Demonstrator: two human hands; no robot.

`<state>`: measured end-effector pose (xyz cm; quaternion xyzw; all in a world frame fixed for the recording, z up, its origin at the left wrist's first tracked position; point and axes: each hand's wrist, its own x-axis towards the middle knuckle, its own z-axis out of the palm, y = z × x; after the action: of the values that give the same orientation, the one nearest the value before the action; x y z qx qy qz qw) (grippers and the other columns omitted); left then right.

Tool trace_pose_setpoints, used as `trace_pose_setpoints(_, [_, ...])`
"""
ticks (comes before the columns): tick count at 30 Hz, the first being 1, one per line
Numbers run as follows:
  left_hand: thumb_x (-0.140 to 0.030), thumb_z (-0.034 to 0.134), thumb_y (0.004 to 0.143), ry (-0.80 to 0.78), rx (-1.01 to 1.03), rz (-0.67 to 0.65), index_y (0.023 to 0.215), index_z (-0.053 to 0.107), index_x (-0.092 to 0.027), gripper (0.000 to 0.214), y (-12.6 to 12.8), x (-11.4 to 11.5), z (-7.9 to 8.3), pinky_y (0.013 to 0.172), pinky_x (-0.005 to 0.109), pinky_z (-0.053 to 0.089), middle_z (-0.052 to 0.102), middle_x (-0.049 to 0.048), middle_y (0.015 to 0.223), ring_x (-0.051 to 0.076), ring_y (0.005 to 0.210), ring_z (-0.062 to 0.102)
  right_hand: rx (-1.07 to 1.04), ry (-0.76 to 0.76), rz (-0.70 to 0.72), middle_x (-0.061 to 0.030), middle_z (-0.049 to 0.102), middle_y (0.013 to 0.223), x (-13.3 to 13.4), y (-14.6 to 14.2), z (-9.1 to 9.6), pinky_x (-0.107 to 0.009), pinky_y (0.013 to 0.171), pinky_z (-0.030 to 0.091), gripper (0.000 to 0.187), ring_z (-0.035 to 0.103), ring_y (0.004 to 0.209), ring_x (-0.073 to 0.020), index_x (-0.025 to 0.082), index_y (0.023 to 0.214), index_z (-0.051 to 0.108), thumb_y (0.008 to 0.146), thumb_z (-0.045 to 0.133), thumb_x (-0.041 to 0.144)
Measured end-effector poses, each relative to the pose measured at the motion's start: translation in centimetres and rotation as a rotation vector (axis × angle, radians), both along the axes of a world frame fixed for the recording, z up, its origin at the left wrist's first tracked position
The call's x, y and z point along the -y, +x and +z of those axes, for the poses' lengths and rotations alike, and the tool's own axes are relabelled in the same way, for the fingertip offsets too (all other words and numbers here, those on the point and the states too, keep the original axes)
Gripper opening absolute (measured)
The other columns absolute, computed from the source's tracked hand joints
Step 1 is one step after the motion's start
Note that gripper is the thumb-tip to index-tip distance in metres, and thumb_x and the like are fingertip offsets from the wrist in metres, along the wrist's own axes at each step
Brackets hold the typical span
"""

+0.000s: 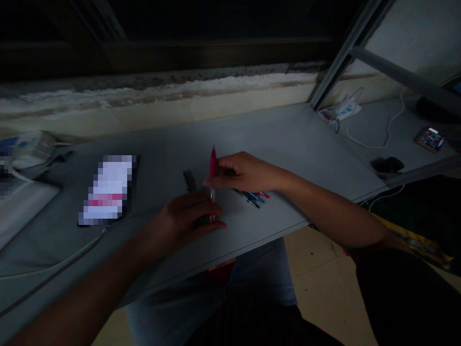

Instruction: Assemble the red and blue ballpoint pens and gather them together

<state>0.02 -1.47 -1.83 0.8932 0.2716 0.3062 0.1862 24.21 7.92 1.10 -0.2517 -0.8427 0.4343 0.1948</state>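
A pen (213,162) with a red grip and a clear barrel stands nearly upright above the desk, its tip pointing away from me. The fingers of my right hand (240,171) pinch it around the red part. Lower down, my left hand (192,211) holds the clear barrel between thumb and fingers. Just right of the hands lie several loose pens (254,197) with blue, red and dark parts, partly hidden by my right hand. A dark pen-like item (188,180) lies behind my left hand.
A lit phone (108,190) with a cable lies on the grey desk (173,139) at left, near a white power strip (30,148). Past a metal post on the right are another phone (431,138), a dark mouse-like object (388,165) and white cords.
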Motion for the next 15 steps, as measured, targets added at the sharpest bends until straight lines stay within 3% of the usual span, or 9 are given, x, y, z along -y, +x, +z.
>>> trace_pose_setpoints(6, [-0.059,0.071,0.110,0.034,-0.014,0.040,0.126,0.075,-0.026,0.037,-0.7,-0.5,-1.2,0.082,0.031,0.063,0.081,0.0071,0.116,0.021,0.093,0.078,0.234,0.279,0.137,-0.0042,0.066,0.079,0.2,0.0,0.5,-0.032,0.081,0.041,0.049,0.058,0.079,-0.0158,0.015,0.083,0.070,0.115,0.059,0.051])
trace_pose_setpoints(10, [-0.055,0.072,0.110,-0.021,-0.041,0.069,0.120,0.078,-0.026,0.031,-0.7,-0.6,-1.5,0.086,0.032,0.063,0.080,0.0066,0.112,0.022,0.096,0.077,0.255,0.339,0.170,-0.0035,0.064,0.077,-0.1,0.0,0.4,-0.033,0.087,0.043,0.049,0.058,0.083,-0.0174,0.016,0.081,0.071,0.117,0.058,0.046])
trace_pose_setpoints(15, [-0.053,0.069,0.113,-0.051,-0.060,0.092,0.107,0.080,-0.025,0.030,-0.6,-0.7,-1.5,0.084,0.031,0.061,0.077,0.0034,0.095,0.020,0.086,0.075,0.273,0.309,0.154,-0.0023,0.063,0.076,-0.2,0.1,0.5,-0.031,0.081,0.040,0.054,0.056,0.076,-0.0151,0.015,0.083,0.070,0.118,0.053,0.052])
